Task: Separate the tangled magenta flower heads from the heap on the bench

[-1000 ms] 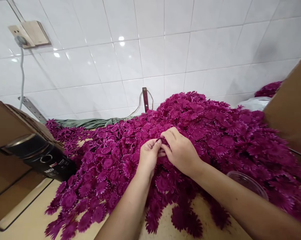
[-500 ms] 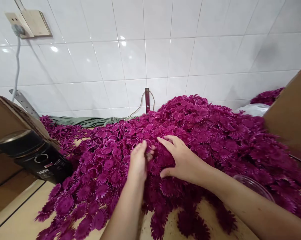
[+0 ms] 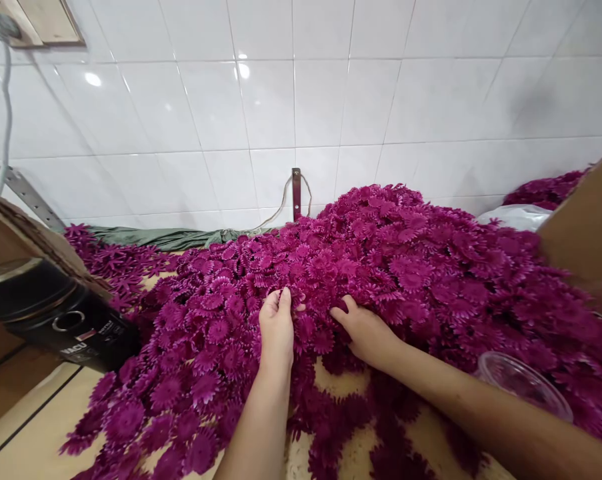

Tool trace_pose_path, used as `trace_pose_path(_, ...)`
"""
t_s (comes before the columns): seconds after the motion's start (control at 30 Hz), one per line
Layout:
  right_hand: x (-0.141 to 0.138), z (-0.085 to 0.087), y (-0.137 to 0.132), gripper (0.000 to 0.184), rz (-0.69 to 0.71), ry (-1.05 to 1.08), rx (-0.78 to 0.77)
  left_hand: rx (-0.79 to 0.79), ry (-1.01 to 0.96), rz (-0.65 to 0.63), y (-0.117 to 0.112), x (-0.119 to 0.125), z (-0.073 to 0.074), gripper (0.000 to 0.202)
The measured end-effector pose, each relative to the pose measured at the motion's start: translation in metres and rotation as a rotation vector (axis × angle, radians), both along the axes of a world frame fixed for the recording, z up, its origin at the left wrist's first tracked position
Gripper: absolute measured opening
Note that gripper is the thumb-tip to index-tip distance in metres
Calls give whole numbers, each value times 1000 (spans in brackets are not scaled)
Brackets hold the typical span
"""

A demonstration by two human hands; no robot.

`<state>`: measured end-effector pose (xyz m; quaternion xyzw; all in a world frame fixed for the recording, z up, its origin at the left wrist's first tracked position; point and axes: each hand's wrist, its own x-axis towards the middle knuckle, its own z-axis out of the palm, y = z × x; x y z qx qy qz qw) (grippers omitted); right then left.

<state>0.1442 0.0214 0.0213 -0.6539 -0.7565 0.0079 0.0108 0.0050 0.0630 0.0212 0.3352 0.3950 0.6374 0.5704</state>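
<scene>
A large heap of purple artificial flower heads (image 3: 381,247), with layered, pointed petals, spreads across the work surface. Above its front middle, my left hand (image 3: 278,327) is closed in a pinch, thumb against fingers, on a purple flower piece that is mostly hidden by the fingertips. To its right, my right hand (image 3: 368,330) reaches in low with its fingers curled into the flowers. Its fingertips and thumb are partly buried, so exactly how many flowers it grips is hidden. The two hands are apart.
A black vacuum flask (image 3: 65,320) leans by a cardboard box (image 3: 25,230) on the left. A clear plastic tub (image 3: 525,387) sits beside my right forearm. Another cardboard box (image 3: 585,247) stands right. Behind the heap are green cloth (image 3: 155,237), a metal bracket (image 3: 296,193) and a tiled wall (image 3: 321,100).
My right hand has gone from spread fingers to curled ones and moved slightly lower and right into the heap. Bare surface now shows below it. My left hand keeps its pinch. The view has shifted slightly.
</scene>
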Motion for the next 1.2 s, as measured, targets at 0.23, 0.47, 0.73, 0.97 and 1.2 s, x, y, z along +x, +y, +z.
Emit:
trace_pose_path(0.23, 21, 41, 29, 44, -56, 62, 77, -26, 40, -6, 2, 4, -8, 30)
trace_pose_path(0.47, 46, 96, 67, 52, -106, -85, 159, -51, 61, -75, 0, 5, -6, 34)
trace_pose_path(0.73, 65, 132, 148, 45, -157, -283, 266, 2, 131, -95, 1, 17, -20, 25)
trace_pose_path(0.97, 67, 129, 228, 50, -168, -281, 275, -6, 272, -111, -4, 21, -20, 14)
trace_pose_path(1.2, 79, 97, 259, 74, -231, -170, 83, 70, 415, -135, -9, 21, -21, 15)
